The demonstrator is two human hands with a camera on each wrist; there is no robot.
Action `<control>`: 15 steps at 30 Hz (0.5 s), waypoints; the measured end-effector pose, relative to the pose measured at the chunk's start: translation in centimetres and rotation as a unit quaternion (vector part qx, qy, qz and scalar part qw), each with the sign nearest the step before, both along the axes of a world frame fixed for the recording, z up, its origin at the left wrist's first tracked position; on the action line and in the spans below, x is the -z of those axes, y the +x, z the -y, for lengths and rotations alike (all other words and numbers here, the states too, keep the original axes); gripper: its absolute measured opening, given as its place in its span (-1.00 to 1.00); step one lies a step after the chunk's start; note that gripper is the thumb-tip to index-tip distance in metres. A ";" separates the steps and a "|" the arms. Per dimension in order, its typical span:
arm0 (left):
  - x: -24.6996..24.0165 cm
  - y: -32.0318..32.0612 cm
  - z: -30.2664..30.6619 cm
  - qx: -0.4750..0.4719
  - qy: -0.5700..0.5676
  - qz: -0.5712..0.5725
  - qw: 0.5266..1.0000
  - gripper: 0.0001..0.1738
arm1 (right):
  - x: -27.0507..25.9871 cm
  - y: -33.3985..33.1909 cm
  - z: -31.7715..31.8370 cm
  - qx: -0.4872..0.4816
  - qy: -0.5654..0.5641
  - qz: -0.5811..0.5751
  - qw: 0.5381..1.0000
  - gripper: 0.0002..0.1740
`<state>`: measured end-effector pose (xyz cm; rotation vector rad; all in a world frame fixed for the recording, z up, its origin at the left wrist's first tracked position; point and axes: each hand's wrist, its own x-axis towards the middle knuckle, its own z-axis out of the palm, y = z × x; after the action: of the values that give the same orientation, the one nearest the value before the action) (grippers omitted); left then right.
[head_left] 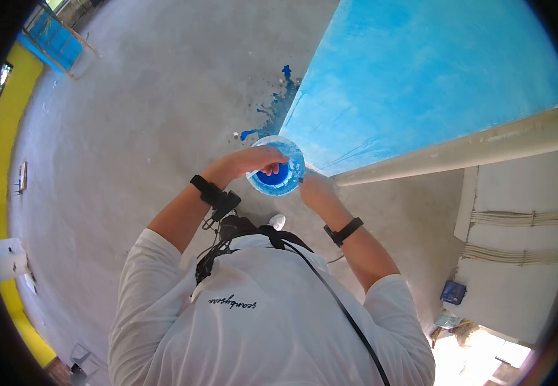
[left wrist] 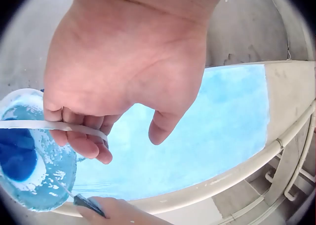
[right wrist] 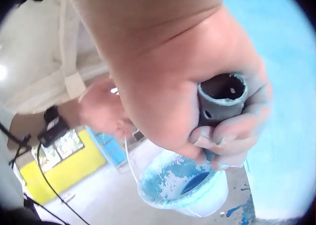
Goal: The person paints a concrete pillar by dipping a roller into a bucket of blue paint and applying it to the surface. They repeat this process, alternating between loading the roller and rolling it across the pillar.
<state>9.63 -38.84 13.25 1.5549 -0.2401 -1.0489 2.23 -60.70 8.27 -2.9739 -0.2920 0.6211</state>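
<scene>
A white bucket smeared inside with blue paint hangs from its thin white handle. The left hand has its fingers curled round that handle; its thumb stands apart. In the right wrist view the right hand grips a hollow grey tube-like handle, its open end facing the camera. From the left wrist view, the right hand is beside the bucket, and a thin part of the tool reaches over the bucket's rim. Deep blue paint lies at the bucket's bottom.
A light blue painted wall surface rises beside the bucket, with a pale pipe along its edge. Blue splashes mark the grey floor. A blue panel in a frame stands at the far left, near a yellow wall.
</scene>
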 end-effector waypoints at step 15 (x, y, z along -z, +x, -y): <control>-1.9 2.6 -3.6 0.023 -0.026 0.136 0.990 -0.58 | -5.0 -4.8 4.2 0.402 0.506 -0.415 0.640 -0.64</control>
<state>12.18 -35.26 15.20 1.6506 -0.4898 -0.8567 -2.61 -64.95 13.30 -1.2644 0.5612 1.0656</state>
